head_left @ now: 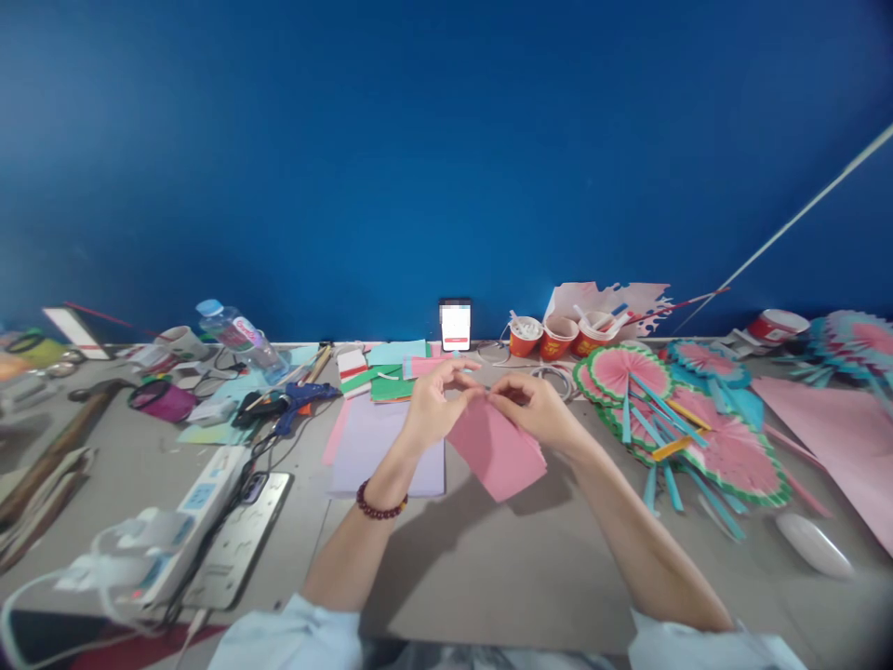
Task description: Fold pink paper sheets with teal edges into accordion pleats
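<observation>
A small stack of pink paper point(497, 451) hangs tilted above the table, gripped at its far edge by both hands. My left hand point(439, 398) pinches the upper left corner, thumb and fingers closed on it. Close beside it, my right hand point(534, 408) pinches the same edge a little to the right. The fingertips nearly meet, and what lies right between them is hidden. Under and left of my left hand is a pile of lilac paper point(377, 447). Green paper strips point(391, 383) lie behind that pile.
Several watermelon-patterned paper fans point(739, 456) lie at the right, near a white mouse point(815, 545). Red paper cups point(559, 337) and a lit phone point(456, 326) stand along the blue wall. At left are a blue glue gun point(297, 407), a power strip point(199, 521) and a bottle point(244, 337).
</observation>
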Demonstrator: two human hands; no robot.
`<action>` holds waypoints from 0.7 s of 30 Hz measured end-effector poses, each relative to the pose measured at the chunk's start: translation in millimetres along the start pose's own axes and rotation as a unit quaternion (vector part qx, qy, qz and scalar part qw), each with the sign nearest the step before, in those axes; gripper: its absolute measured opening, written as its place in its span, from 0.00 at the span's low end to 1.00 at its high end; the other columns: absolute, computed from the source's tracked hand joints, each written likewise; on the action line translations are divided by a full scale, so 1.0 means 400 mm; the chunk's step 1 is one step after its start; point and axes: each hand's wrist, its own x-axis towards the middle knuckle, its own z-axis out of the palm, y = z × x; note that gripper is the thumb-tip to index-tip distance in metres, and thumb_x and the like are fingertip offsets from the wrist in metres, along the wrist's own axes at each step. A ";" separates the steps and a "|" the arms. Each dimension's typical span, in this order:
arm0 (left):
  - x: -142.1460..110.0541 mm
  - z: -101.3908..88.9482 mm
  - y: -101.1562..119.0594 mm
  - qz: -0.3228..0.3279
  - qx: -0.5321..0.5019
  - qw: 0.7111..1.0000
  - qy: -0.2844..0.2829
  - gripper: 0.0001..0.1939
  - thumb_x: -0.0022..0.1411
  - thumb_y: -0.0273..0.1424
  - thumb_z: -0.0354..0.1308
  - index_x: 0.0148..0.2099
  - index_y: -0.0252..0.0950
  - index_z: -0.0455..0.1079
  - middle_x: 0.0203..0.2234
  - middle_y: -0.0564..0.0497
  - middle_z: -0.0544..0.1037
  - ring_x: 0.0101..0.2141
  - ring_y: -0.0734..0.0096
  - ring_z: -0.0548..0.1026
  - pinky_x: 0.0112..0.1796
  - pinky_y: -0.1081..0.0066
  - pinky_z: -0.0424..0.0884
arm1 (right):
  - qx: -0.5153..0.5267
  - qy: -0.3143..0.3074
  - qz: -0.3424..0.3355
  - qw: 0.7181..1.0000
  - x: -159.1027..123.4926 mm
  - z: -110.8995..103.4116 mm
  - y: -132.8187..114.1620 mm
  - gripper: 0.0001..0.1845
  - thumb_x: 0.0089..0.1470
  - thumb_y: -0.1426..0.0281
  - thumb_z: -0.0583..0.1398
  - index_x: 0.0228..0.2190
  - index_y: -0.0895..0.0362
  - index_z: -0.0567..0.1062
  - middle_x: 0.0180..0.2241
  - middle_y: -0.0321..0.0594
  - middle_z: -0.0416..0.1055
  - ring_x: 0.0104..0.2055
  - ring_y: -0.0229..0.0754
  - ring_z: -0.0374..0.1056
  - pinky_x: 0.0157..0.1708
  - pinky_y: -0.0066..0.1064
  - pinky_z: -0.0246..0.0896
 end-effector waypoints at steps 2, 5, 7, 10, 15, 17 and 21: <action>0.001 0.003 -0.001 -0.022 -0.007 1.000 -0.010 0.18 0.52 0.29 0.63 0.46 0.35 0.69 0.27 0.50 0.79 0.25 0.71 0.75 0.25 0.74 0.70 | -0.009 -0.007 0.000 1.000 0.002 -0.002 0.004 0.08 0.52 0.67 0.57 0.26 0.57 0.74 0.26 0.37 0.73 0.28 0.38 0.66 0.30 0.29 0.61; -0.001 0.004 0.002 -0.001 0.036 0.999 -0.008 0.20 0.56 0.31 0.61 0.51 0.36 0.66 0.32 0.48 0.79 0.31 0.68 0.77 0.29 0.72 0.72 | -0.010 0.013 0.006 1.000 0.008 0.001 0.014 0.09 0.52 0.67 0.56 0.27 0.58 0.73 0.27 0.38 0.73 0.30 0.39 0.67 0.31 0.29 0.61; -0.008 0.004 0.011 0.069 0.118 0.990 0.026 0.19 0.59 0.32 0.59 0.52 0.38 0.65 0.40 0.47 0.77 0.41 0.65 0.75 0.41 0.65 0.72 | 0.005 0.050 0.020 0.999 0.012 0.005 0.024 0.09 0.51 0.65 0.57 0.27 0.58 0.73 0.28 0.39 0.73 0.31 0.39 0.67 0.31 0.29 0.61; -0.027 0.011 0.033 0.180 0.255 0.946 0.090 0.13 0.61 0.31 0.56 0.48 0.38 0.67 0.44 0.46 0.73 0.48 0.63 0.69 0.49 0.60 0.66 | 0.037 0.082 0.048 0.995 0.018 0.006 0.040 0.11 0.50 0.63 0.58 0.28 0.58 0.73 0.26 0.38 0.71 0.28 0.38 0.66 0.27 0.28 0.61; -0.066 0.051 0.053 0.209 0.328 0.922 0.005 0.06 0.63 0.34 0.53 0.38 0.36 0.67 0.33 0.48 0.73 0.36 0.65 0.70 0.39 0.66 0.68 | 0.099 0.086 0.120 0.984 0.024 0.008 0.055 0.14 0.46 0.58 0.61 0.27 0.58 0.73 0.23 0.35 0.70 0.21 0.35 0.64 0.21 0.27 0.61; -0.075 0.072 0.046 0.172 0.340 0.923 -0.043 0.10 0.62 0.38 0.54 0.39 0.36 0.66 0.32 0.48 0.74 0.36 0.63 0.71 0.37 0.65 0.68 | 0.131 0.103 0.138 0.976 0.025 0.013 0.056 0.15 0.44 0.58 0.62 0.28 0.57 0.72 0.22 0.34 0.69 0.22 0.36 0.65 0.20 0.27 0.63; -0.080 0.102 0.024 0.119 0.353 0.925 -0.074 0.20 0.58 0.38 0.58 0.49 0.36 0.61 0.39 0.44 0.72 0.41 0.56 0.71 0.38 0.60 0.69 | 0.196 0.140 0.132 0.961 0.026 0.024 0.058 0.16 0.44 0.57 0.63 0.29 0.56 0.69 0.22 0.32 0.68 0.23 0.36 0.67 0.21 0.27 0.67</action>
